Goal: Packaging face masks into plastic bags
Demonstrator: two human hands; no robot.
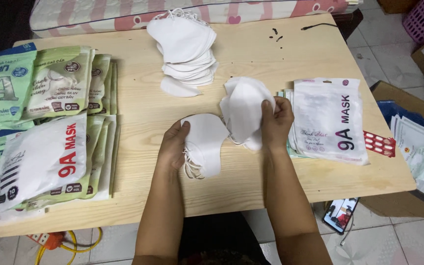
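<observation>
Packets of face masks [50,147], green ones and white ones, lie fanned in overlapping rows along the left side of the wooden table [251,54]; these look filled and finished, though I cannot tell whether they are sealed. Next, the left hand [173,145] presses flat on a small bundle of white masks [204,142] lying on the tabletop, ear loops trailing off its lower edge. Behind it, toward the far edge, a tall loose stack of white masks [185,46] waits unsorted. Just to the right, the right hand [277,120] is clamped on a second bunch of masks [244,110], lifted and fanned. Beside that hand lies a pile of flat white pouches [327,118], seemingly empty, so by my judgement plenty of packing is left.
</observation>
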